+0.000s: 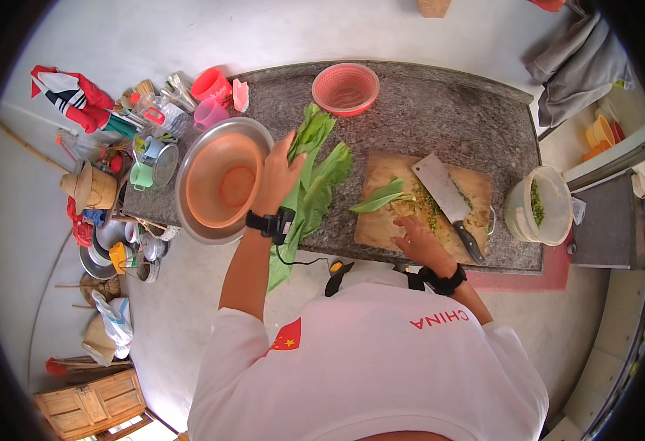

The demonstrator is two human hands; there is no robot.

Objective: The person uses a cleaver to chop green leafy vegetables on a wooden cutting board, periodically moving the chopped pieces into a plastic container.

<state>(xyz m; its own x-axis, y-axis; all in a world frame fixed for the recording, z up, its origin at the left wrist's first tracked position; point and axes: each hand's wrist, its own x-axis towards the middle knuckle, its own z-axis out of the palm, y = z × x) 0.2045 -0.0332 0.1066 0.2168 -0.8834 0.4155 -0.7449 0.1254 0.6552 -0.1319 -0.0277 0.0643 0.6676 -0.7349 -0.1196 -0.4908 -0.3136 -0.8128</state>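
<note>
My left hand [282, 171] is at the left edge of a bunch of long green leaves [322, 179], touching it; the fingertips are partly hidden against the leaves, so the grip is unclear. My right hand [419, 240], fingers apart and holding nothing, hovers at the near part of a wooden cutting board [380, 234]. On the board lie a single green leaf [380, 197], chopped greens [431, 212] and a cleaver [441, 186] with a black handle, its blade pointing away to the left.
An orange basin [226, 182] sits inside a metal basin [190, 226] on the left. A pink-red colander [346, 91] stands at the back of the stone counter [427, 110]. At the right, a whitish bucket [521, 209] holds chopped greens. Cups and bottles crowd the left end.
</note>
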